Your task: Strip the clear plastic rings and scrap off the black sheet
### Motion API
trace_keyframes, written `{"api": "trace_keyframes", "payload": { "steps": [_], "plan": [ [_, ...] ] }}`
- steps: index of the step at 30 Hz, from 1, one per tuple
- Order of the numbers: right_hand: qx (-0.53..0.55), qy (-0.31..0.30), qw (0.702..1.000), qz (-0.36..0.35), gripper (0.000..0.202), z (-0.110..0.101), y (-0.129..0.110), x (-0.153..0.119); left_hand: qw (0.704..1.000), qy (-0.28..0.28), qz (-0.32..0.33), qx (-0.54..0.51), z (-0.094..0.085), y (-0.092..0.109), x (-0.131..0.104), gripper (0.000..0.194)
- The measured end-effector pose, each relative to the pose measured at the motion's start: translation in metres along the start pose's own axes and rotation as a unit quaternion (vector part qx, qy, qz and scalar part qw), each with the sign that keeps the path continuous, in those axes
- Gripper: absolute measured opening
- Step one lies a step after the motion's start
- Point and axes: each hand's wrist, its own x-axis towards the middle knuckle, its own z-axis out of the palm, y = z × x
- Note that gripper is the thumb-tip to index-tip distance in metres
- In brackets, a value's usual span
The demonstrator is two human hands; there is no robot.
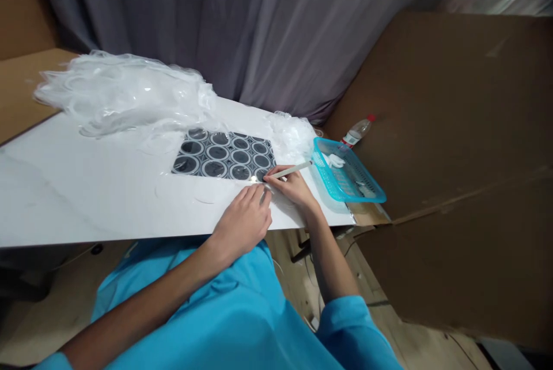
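Head view, white table, curtain, left hand

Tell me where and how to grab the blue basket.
Probably best by the rim at its near end, coming from the wearer's side and pinching from above. The basket is upright with that edge exposed, while the bottle is by its far end and cardboard rises along its right. The right hand is nearer but holds a white stick.

there are two plastic heaps, one pen, one sheet, one basket, one bottle.
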Motion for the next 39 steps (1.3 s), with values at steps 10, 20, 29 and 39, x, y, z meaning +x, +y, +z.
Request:
{"api": "trace_keyframes", "payload": {
  "steps": [10,20,29,39],
  "plan": [
    [-0.010,-0.018,0.999,-0.031,0.022,0.001,-0.001,-0.001,1.000,0.005,0.005,0.009,0.008,0.000,-0.004,0.044],
    [-0.174,-0.038,0.976,-0.124,0.024,0.007,-0.014,-0.011,0.999,-0.007,0.006,0.042,0.006,0.002,-0.002,0.045],
    [-0.242,-0.034,0.955,-0.167,0.012,0.011,-0.014,-0.021,0.999,0.007,-0.005,0.034,0.005,0.002,0.000,0.035],
    [-0.273,-0.026,0.938,-0.212,0.015,0.014,-0.004,-0.021,0.999,0.012,-0.008,0.029,0.004,0.002,0.001,0.036]
  ]
}}
